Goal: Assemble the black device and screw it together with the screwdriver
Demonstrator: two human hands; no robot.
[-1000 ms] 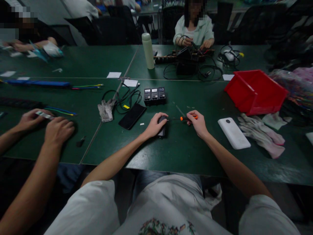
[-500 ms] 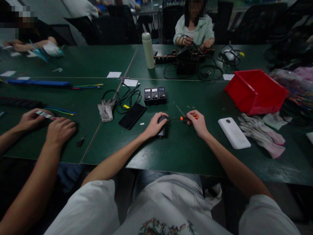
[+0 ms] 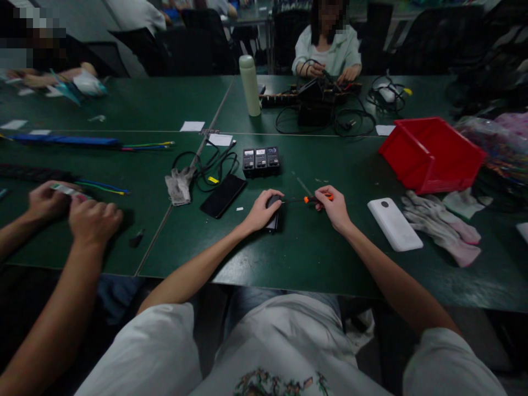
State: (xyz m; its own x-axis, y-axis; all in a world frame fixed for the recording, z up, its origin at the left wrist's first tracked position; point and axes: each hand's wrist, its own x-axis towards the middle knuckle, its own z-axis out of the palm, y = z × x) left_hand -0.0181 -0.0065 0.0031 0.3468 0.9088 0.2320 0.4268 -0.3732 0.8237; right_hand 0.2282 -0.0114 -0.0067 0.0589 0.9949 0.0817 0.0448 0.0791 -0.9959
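My left hand [image 3: 264, 210] is closed around a small black block [image 3: 273, 222] on the green table, its fingers covering much of the upper part. A screwdriver [image 3: 307, 199] with an orange and black handle lies level in my right hand [image 3: 333, 207], pinched between thumb and fingers. The shaft points left, and its tip reaches the right side of the block beside my left fingertips; the exact contact is too small to tell. Beyond my hands stands a black unit with three modules [image 3: 261, 160]. A black phone [image 3: 223, 196] lies left of my left hand.
A red bin [image 3: 431, 157], a white power bank [image 3: 395, 224] and gloves [image 3: 445, 225] are at the right. Cables and a grey glove [image 3: 179, 186] lie left of centre. A co-worker's hands [image 3: 93, 217] are at the left; another person sits opposite, past a bottle [image 3: 249, 88].
The co-worker's hands at the left have shifted slightly left with the small item they hold. My own hands, the block and the screwdriver show almost no movement.
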